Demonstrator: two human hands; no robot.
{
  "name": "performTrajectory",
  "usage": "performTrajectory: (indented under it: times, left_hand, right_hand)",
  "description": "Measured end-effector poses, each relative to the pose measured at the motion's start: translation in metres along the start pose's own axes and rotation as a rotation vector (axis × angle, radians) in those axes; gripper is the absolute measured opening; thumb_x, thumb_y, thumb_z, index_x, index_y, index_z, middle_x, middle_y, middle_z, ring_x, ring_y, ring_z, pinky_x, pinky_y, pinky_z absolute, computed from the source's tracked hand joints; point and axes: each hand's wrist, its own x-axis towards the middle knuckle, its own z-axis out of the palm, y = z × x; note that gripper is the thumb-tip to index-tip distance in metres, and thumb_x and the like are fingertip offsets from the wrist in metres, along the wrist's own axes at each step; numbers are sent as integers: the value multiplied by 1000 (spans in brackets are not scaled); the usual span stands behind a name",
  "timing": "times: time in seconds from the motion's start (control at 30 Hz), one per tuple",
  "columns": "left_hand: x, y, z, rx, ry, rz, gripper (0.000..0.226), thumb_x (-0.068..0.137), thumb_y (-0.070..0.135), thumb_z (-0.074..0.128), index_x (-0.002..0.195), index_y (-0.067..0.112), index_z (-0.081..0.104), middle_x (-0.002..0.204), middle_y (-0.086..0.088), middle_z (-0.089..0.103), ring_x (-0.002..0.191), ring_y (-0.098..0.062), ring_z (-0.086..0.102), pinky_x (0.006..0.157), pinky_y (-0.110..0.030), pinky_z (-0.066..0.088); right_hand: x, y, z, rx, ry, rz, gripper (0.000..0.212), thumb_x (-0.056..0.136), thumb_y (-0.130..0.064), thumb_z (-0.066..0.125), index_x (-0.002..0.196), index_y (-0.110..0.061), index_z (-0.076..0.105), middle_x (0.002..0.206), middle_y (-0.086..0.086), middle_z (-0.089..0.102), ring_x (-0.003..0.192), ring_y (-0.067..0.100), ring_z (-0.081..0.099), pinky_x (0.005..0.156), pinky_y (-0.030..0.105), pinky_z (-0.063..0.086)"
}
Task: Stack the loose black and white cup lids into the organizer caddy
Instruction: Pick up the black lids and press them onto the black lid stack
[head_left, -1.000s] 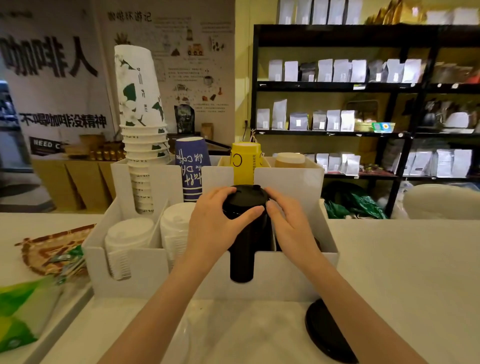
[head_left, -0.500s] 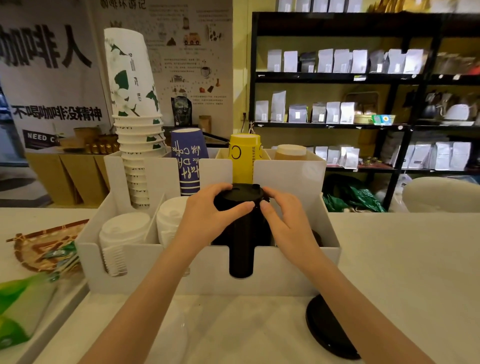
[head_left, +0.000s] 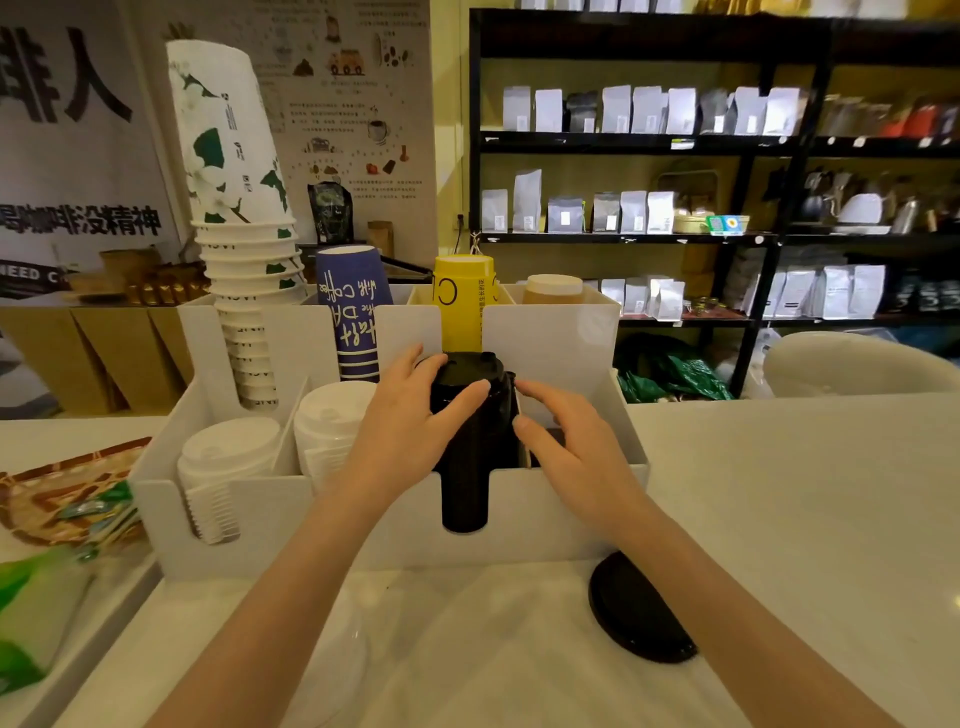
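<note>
Head view: caddy (head_left: 363, 512) holds black lids (head_left: 465, 441); left hand (head_left: 410, 431) grips them, right hand (head_left: 576, 447) open.

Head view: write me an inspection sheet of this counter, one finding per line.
Surface: pale counter, mostly bare on the right side.
Job's things: white caddy holds two white lid stacks on the left and a tall black lid stack in the slotted middle bay; one loose black lid lies on the counter in front.
Clutter: woven tray and green packets at left.
Grippers: left hand rests on the black stack's top; right hand open beside it, contact unclear.
Cables: nothing seen.
Surroundings: cup stacks behind the caddy, shelves of bags, wall posters.
</note>
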Motion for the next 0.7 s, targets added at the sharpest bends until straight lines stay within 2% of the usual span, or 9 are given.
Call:
performTrajectory:
  times: [0.07, 0.2, 0.3, 0.37, 0.47, 0.57, 0.7]
  left_hand:
    - [-4, 3, 5, 58, 51, 31, 59, 85, 46, 47, 133, 16, 36, 151, -8, 22, 138, -22, 16, 113, -37, 17]
    - [-20, 19, 18, 29, 200, 215, 48, 85, 41, 47, 124, 12, 46, 147, -14, 27, 138, -26, 19, 112, -36, 17]
    - [-32, 34, 28, -6, 216, 346, 45, 84, 39, 43, 117, 10, 52, 138, -14, 41, 132, -25, 32, 107, -32, 22]
    - [-41, 42, 37, -38, 149, 399, 45, 84, 39, 40, 116, 11, 54, 132, -12, 49, 126, -21, 38, 103, -26, 26]
    - [-57, 49, 56, -84, 30, 395, 40, 86, 39, 44, 116, 15, 54, 126, -7, 54, 119, -16, 44, 96, -21, 30]
    - [-71, 50, 76, -99, -97, 362, 35, 88, 33, 47, 120, 19, 51, 126, -2, 53, 116, -13, 45, 92, -19, 30]
    - [-88, 46, 92, -87, -259, 300, 39, 88, 37, 45, 124, 21, 45, 129, 0, 50, 117, -13, 44, 90, -20, 28]
  right_hand:
    - [-15, 2, -8, -46, 13, 6, 39, 90, -23, 47, 129, -24, 45, 116, -16, 44, 110, 1, 39, 83, 5, 33]
    - [-47, 11, -29, -120, 66, 29, 38, 90, -22, 48, 127, -26, 45, 119, -16, 45, 110, -2, 39, 86, 2, 30]
    - [-71, 20, -44, -168, 102, 86, 39, 90, -23, 48, 128, -27, 43, 129, -10, 48, 114, 1, 39, 95, 12, 29]
    - [-87, 26, -53, -202, 112, 156, 40, 90, -24, 48, 130, -26, 41, 134, -6, 46, 116, 2, 38, 99, 19, 29]
    - [-112, 35, -63, -246, 92, 257, 44, 89, -26, 49, 132, -25, 37, 139, -4, 42, 125, 9, 37, 101, 21, 27]
    - [-134, 43, -69, -295, 57, 376, 51, 88, -30, 50, 135, -26, 32, 143, -3, 37, 130, 11, 32, 103, 22, 25]
    - [-150, 51, -72, -278, 20, 465, 57, 86, -31, 53, 138, -21, 31, 142, 1, 38, 132, 12, 29, 106, 26, 28]
